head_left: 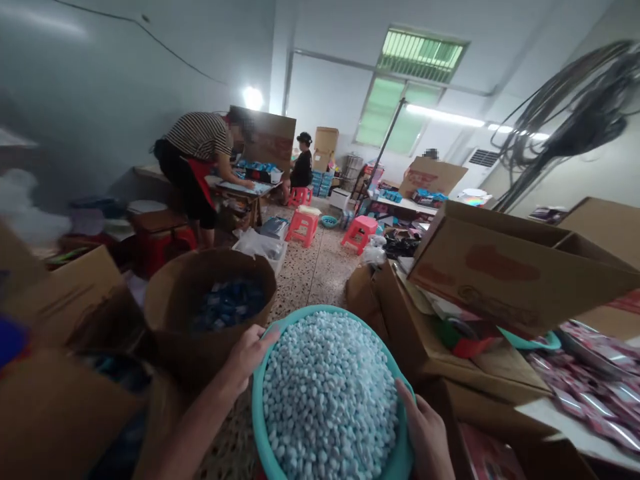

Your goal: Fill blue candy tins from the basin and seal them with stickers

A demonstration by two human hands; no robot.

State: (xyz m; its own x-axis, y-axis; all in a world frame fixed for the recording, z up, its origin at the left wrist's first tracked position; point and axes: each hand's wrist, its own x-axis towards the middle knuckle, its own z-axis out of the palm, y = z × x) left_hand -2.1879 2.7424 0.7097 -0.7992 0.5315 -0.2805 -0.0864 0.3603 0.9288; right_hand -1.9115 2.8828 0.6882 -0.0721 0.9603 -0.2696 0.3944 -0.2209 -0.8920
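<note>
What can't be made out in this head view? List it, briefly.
In the head view:
Near rim of the round teal plastic basin: cut off by the bottom edge.
Fingers of the right hand: hidden under the basin.
The small white pellets: too small to identify.
The blue pieces in the brown cardboard drum: blurred, shaded.
The shiny pink packets: print blurred, cut by the right edge.

Smooth teal plastic basin (260,407) holds matt white pellets (330,393); beside the basin, matt brown cardboard boxes (505,273), speckled terrazzo floor (315,273).

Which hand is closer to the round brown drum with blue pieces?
Left. The left hand grips the basin rim beside the drum; the right hand holds the opposite rim, farther away.
</note>
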